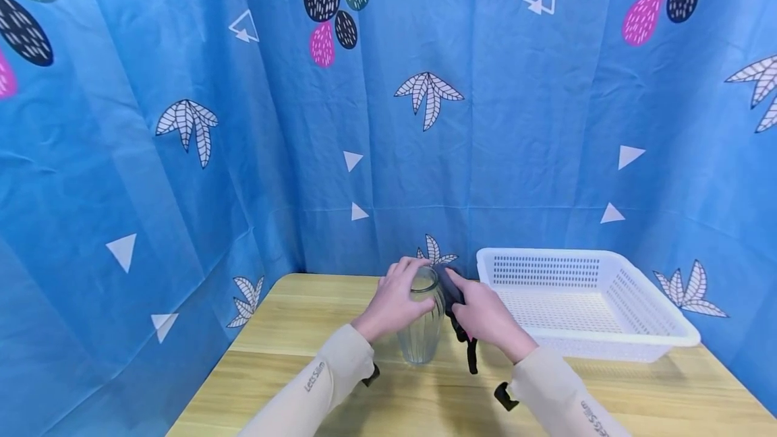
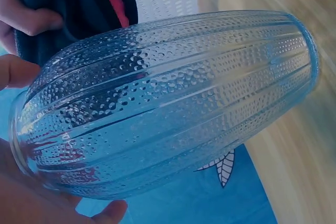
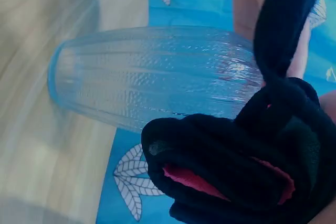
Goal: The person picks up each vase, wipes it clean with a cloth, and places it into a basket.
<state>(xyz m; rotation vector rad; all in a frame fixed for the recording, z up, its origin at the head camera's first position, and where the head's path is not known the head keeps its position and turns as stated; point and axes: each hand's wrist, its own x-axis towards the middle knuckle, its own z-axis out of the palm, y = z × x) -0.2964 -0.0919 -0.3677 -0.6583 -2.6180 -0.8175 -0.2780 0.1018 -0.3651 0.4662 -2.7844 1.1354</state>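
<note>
Sleeves lie at seven and five o'clock in the head view; the left hand grips the vase round its top from about ten o'clock, thumb on the near side and fingers beyond the mouth; the right hand, at three o'clock of the vase, pinches a folded black cloth. The vase stands upright below the middle of the view, at about half past five, its base seemingly on the table; whether cloth and glass touch I cannot tell. Its ribbed, pebbled glass should be stiff, fairly weighty and fragile; the smooth rim is probably slippery, the pebbled flank kinder to fingertips; the surest hold is likely just below the rim, with a second palm round the belly, since the narrower foot could tip. The cloth should be soft, light and floppy; pink shows inside its folds and a strap hangs toward six o'clock; its thick folded middle promises a better hold than that strap. Farther off, at four o'clock, stands a white basket, probably light; beyond, at twelve, hangs a blue curtain.
</note>
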